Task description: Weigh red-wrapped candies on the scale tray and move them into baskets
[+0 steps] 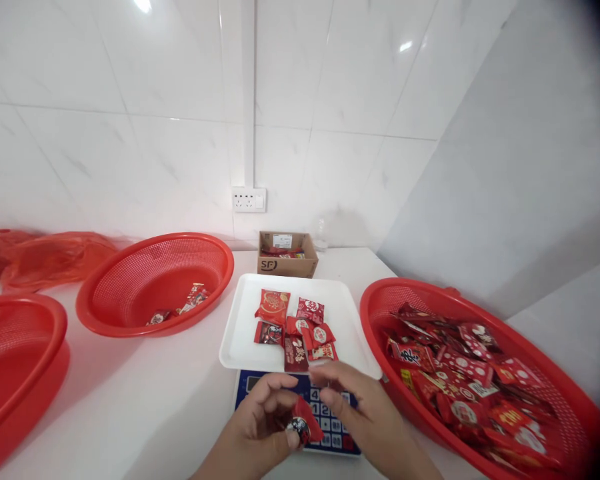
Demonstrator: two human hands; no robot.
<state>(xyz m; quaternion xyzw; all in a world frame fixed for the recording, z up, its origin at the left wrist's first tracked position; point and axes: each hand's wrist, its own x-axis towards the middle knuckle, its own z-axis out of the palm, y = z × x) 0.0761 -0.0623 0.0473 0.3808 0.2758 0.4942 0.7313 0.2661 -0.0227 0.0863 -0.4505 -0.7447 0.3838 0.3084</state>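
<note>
My left hand (257, 423) is closed on a small red candy packet (305, 419), pinched between thumb and fingers just above the blue keypad of a scale (330, 427). My right hand (367, 420) hovers beside it over the keypad, fingers slightly curled and apart, holding nothing that I can see. Just beyond both hands, the white scale tray (240, 333) carries several red candy packets (295, 327).
A red basket (380, 307) at the right is heaped with red packets. A red basket (130, 313) at the back left holds a few packets. Another red basket (25, 360) stands at the far left. A small cardboard box (285, 263) sits by the wall, red plastic bags (45, 257) at back left.
</note>
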